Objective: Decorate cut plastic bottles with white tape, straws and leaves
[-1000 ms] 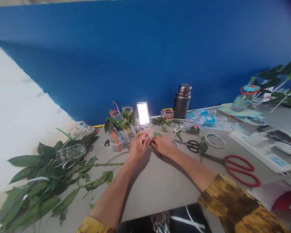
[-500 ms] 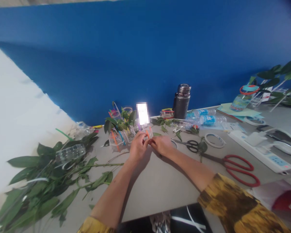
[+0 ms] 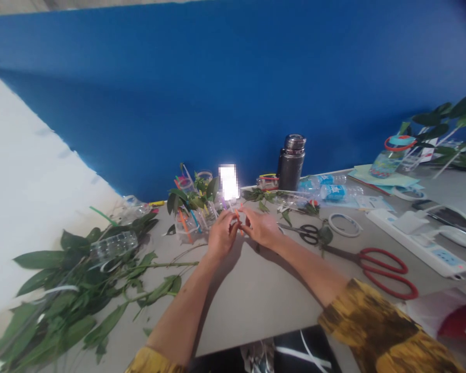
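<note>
At the near edge of a grey table (image 3: 248,300) lies something flat and black (image 3: 221,361), with a crumpled silvery piece (image 3: 258,357) and crossing white strips (image 3: 303,356) on it. Two forearms reach forward over the table from patterned yellow and dark sleeves (image 3: 384,326). To the left, leafy green branches (image 3: 62,290) lie in a loose heap, with a clear ribbed plastic piece (image 3: 114,246) resting on it. To the right are large red-handled scissors (image 3: 388,272) and, beyond them, a white power strip (image 3: 423,243) with plugs in it. The hands come together at the middle of the table, around a narrow orange strip (image 3: 237,213) that stands roughly upright between their fingertips. The left hand (image 3: 222,235) is curled, thumb and fingers close to the strip; the right hand (image 3: 261,227) has its thumb and forefinger slightly parted beside it. The contact is too small to make out, so whether either hand grips the strip cannot be told. Right of the hands lie black-handled scissors (image 3: 308,234) and a white ring (image 3: 345,225). Just left and beyond are clear containers (image 3: 192,227) with coloured strips and leaves. Farther back stand a glowing, pixelated rectangle (image 3: 228,182) and a dark flask (image 3: 291,168), with blue-labelled bottles (image 3: 333,192) lying near it, before a blue wall (image 3: 233,83).
</note>
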`<state>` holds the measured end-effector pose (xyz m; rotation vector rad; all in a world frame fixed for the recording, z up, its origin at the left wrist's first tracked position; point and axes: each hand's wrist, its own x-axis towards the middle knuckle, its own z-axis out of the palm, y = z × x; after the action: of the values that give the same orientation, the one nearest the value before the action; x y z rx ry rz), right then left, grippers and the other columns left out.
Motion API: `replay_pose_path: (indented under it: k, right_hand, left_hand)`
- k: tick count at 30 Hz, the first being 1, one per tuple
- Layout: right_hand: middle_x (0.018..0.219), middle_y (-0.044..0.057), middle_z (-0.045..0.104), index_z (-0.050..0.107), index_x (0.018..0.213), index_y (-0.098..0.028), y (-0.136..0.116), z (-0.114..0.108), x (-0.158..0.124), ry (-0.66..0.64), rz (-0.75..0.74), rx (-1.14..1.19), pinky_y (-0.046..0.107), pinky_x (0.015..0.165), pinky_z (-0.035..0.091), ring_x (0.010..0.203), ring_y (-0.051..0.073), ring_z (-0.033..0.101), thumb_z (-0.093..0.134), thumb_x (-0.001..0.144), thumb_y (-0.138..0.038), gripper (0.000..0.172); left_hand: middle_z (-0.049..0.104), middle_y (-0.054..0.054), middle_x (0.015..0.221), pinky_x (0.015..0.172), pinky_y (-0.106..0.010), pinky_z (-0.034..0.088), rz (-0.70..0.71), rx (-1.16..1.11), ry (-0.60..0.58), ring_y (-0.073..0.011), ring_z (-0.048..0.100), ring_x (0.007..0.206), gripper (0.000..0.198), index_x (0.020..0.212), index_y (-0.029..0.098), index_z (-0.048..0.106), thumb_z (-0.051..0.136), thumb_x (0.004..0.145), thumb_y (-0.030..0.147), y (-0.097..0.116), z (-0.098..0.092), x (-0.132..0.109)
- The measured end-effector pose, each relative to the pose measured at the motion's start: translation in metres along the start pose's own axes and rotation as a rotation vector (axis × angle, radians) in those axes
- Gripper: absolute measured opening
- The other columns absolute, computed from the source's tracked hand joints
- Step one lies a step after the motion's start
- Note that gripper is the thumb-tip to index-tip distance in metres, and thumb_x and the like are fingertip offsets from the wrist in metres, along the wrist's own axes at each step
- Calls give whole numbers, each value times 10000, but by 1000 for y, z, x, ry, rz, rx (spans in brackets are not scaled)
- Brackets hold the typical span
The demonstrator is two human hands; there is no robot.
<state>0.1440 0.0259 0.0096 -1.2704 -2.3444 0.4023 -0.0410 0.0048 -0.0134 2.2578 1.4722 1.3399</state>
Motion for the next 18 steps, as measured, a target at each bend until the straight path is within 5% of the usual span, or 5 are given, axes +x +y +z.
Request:
replay_pose_path:
  k: [6,18]
  right_hand:
    - [1141,84,831,528,1555,-242,-8,-7,-1,-71,-4,-48,313,832,489,1029,275,770,536,1087,-364,483]
    - [1074,102,840,553,1523,-233,-18,-11,3,-59,7,-130,331,812,513,975,292,793,512,1092,-386,459]
  left_hand:
    - [730,-108,1137,773,-314,570,38,-6,30,-193,674,823,184,1151,195,708,619,1026,296,-2,3,-2]
    - [758,-25,963,689,-276,527,-164,-132,101,-142,666,663,265,1199,225,648,660,935,218,4,6,1]
